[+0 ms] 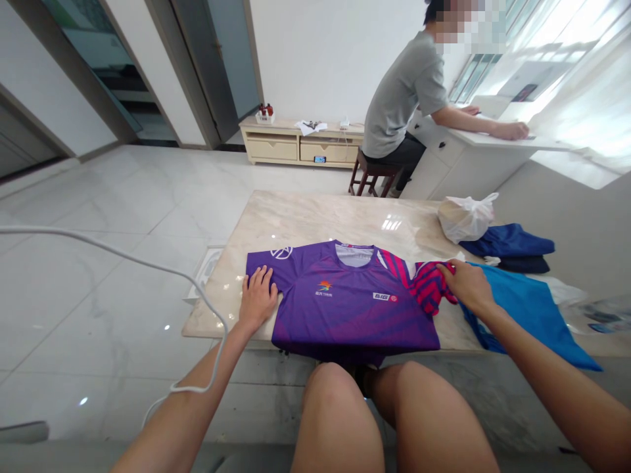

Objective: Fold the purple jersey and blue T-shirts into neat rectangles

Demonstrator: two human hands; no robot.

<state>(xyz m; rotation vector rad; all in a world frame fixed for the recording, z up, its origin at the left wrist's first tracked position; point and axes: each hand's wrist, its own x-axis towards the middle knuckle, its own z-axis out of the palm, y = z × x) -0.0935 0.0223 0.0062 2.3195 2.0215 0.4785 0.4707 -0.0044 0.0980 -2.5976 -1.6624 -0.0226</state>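
Observation:
A purple jersey [340,309] with pink stripes on one sleeve lies front side up on the marble-look table [315,210], its lower part hanging over the near edge. My left hand [259,299] rests flat on the plain purple sleeve, fingers spread. At the other side, my right hand [466,284] pinches the cuff of the pink-striped sleeve, which is bunched up. Just beside that hand lies a bright blue cloth garment [527,309], partly covered by my right forearm.
A white plastic bag [468,217] and folded dark blue clothes [513,242] sit at the table's right. Clear plastic packaging [599,315] lies at the far right. A white cable [123,249] crosses my left forearm. Beyond, a person [407,92] sits on a stool [372,174] near a low cabinet [276,146].

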